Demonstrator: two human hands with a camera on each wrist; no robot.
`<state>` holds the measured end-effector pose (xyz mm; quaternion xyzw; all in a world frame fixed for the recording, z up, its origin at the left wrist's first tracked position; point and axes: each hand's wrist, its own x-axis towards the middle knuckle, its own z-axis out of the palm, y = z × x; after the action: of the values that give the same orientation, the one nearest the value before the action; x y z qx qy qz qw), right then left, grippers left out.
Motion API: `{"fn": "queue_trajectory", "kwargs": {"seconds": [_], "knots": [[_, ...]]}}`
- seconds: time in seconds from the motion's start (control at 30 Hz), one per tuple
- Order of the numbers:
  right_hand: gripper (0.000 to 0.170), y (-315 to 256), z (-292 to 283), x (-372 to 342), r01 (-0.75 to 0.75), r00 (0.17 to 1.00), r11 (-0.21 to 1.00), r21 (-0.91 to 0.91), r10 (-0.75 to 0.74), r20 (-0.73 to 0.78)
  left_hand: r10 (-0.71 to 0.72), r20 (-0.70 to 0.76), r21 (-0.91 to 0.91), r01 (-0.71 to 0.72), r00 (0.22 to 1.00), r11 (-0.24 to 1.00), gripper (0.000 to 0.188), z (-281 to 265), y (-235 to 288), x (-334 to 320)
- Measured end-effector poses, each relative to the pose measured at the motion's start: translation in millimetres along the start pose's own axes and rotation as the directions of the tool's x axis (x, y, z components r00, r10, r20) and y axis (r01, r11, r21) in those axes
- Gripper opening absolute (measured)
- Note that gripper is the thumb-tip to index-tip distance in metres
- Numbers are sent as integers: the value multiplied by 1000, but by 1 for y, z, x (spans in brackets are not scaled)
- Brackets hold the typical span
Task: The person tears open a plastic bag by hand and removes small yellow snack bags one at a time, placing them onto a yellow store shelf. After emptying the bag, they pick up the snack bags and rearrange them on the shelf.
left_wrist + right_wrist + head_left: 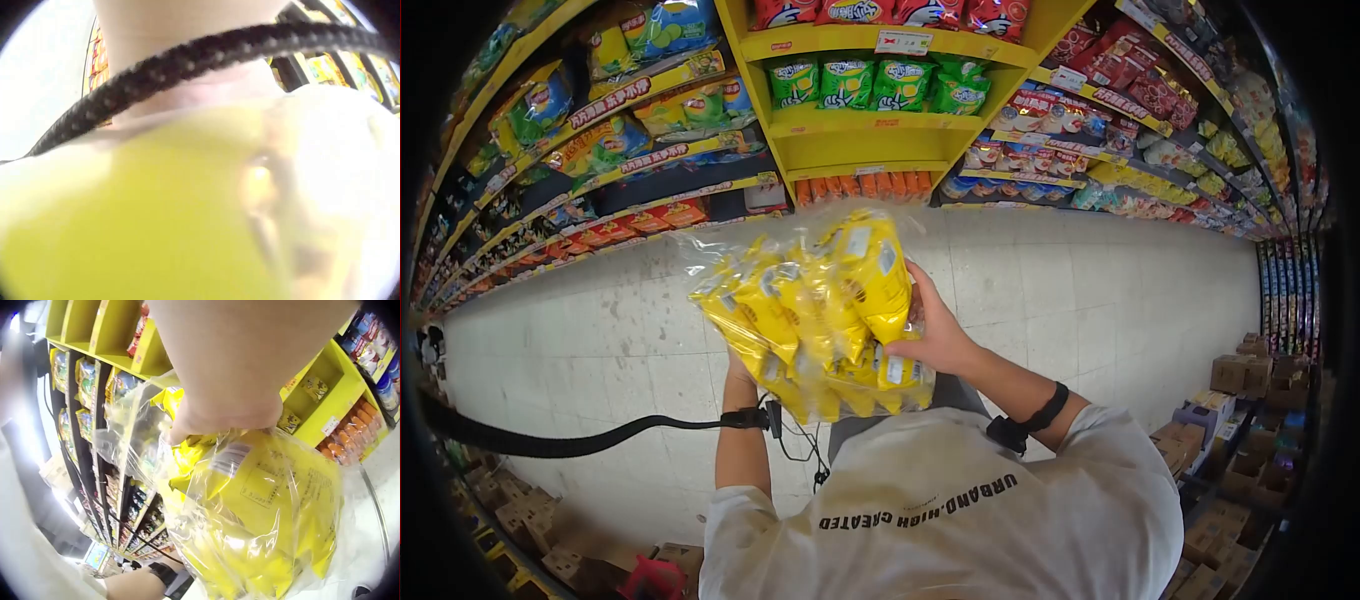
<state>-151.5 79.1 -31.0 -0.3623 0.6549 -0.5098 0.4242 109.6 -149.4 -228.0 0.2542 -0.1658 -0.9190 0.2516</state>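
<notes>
A large clear plastic bag of yellow snack packets (865, 270) is held up in front of the body, above the floor. My right hand (940, 325) grips its right side, with the thumb on the near face. In the right wrist view, the clear plastic is bunched under the right hand (225, 415), and printed yellow packets (262, 487) show through it. My left hand (740, 368) is at the bag's lower left, its fingers hidden behind the packets. Blurred yellow packaging (156, 212) fills most of the left wrist view.
Ahead stands a yellow shelf unit (850, 150) with green snack bags (847, 85) and a low row of orange packets (870, 187). Stocked shelves (640, 90) curve along the left and right. Cardboard boxes (1240, 375) are at the right; tiled floor (1050, 270) lies between.
</notes>
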Motion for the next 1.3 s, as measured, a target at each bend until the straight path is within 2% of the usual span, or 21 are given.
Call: {"fn": "queue_trajectory", "kwargs": {"seconds": [0.1,0.13,0.17,0.23,0.27,0.3,0.37,0.43,0.5,0.57,0.6,0.7,0.73,0.87,0.93,0.97,1.03,1.17,1.23,1.27,1.3], "knots": [[102,49,2,31,7,996,993,119,3,-87,4,-29,27,-3,1000,1000,62,-13,-24,26],[102,72,-1,43,-6,996,993,118,16,-85,102,-128,95,-90,986,991,48,-9,-31,37],[98,99,-5,56,-16,994,995,104,27,-108,96,-142,88,-84,985,993,48,-18,-40,51],[94,154,-14,84,-34,991,995,92,45,-123,244,-157,289,-192,957,938,47,-34,-58,85],[92,182,-20,100,-35,988,985,172,60,-144,162,-194,141,-136,968,981,52,-41,-65,95],[89,208,-24,111,-43,984,966,256,85,-158,158,-219,136,-130,963,982,52,-41,-72,102],[86,258,-37,144,-53,984,955,292,99,-147,233,-85,101,-225,969,969,63,-46,-92,123],[83,299,-40,174,-81,984,935,345,131,-124,200,-148,150,-178,969,973,64,-79,-113,148],[78,327,-55,211,-132,988,948,291,150,-41,169,-184,180,-136,968,974,68,-116,-133,187],[76,388,-57,239,-148,986,966,211,161,-49,305,-119,505,-207,945,838,69,-155,-155,219],[75,410,-56,249,-140,987,981,133,149,-62,286,-179,398,-197,941,896,72,-159,-160,228],[77,456,-45,287,-214,976,974,71,216,-29,289,-235,318,-208,928,925,71,-206,-176,259],[76,478,-43,300,-165,986,986,0,165,14,297,-241,304,-219,924,927,71,-223,-177,266],[78,525,-22,337,-268,961,962,45,263,84,159,-276,346,-56,948,936,63,-281,-168,293],[68,587,-21,354,-84,983,954,-288,126,131,128,-277,344,-26,952,939,64,-302,-158,312],[68,582,-19,368,-68,987,950,-305,109,119,70,-316,350,47,946,935,65,-311,-158,319],[51,575,-4,393,-501,826,860,-100,510,241,54,-313,371,70,948,926,66,-339,-161,336],[43,640,2,429,-543,800,827,-143,562,210,34,-325,501,142,945,854,67,-413,-183,379],[52,679,-1,444,-724,640,681,-109,722,263,-147,-334,539,317,931,780,67,-448,-185,397],[61,672,4,447,-710,659,694,-119,715,234,-207,-449,599,465,869,652,65,-404,-159,392],[61,684,5,455,-702,669,703,-116,706,233,-198,-444,607,456,874,651,65,-401,-152,400]]}}
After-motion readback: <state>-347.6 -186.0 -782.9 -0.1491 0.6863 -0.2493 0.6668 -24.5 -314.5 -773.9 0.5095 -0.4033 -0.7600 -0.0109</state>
